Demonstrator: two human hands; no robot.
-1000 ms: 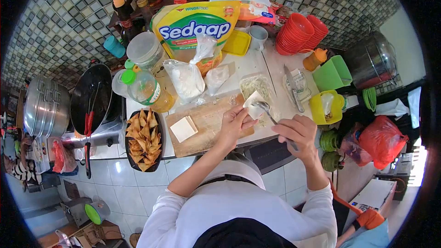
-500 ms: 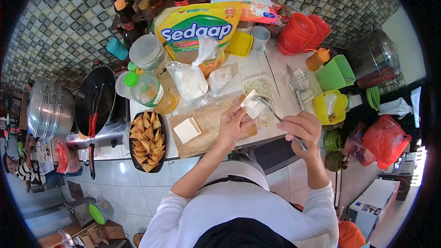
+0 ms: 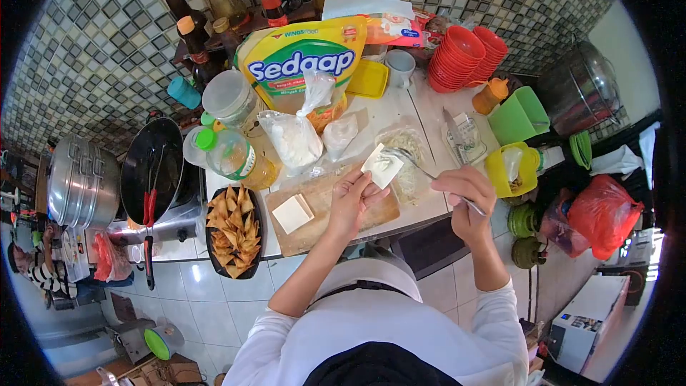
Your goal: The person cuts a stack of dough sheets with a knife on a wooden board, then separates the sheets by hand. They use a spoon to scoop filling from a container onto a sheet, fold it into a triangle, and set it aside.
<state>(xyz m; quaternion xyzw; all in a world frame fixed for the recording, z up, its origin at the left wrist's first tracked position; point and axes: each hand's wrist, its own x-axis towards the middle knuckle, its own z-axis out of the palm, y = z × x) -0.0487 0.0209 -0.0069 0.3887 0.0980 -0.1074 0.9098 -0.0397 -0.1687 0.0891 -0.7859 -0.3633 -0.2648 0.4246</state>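
My left hand (image 3: 349, 204) holds a pale square dough wrapper (image 3: 377, 176) by its lower edge, above the wooden cutting board (image 3: 371, 213). My right hand (image 3: 468, 196) grips the handle of a metal spoon (image 3: 423, 167). The spoon's bowl rests against the wrapper, where a small pale lump of filling (image 3: 386, 164) shows. Just behind it lies a clear plastic bag or tray of whitish, shredded-looking filling (image 3: 409, 180). A stack of square wrappers (image 3: 291, 214) sits on the board, left of my left hand.
A black tray (image 3: 256, 254) of folded triangular pastries (image 3: 233, 229) stands left of the board. Behind are an oil bottle (image 3: 239, 157), flour bags (image 3: 289, 139) and a Sedaap pouch (image 3: 300, 50). A knife (image 3: 454, 132) lies right. A wok (image 3: 168, 146) sits far left.
The wrapper has moved slightly left and down and now faces up more openly. The spoon tip has shifted left with it, and the filling on the wrapper shows more clearly.
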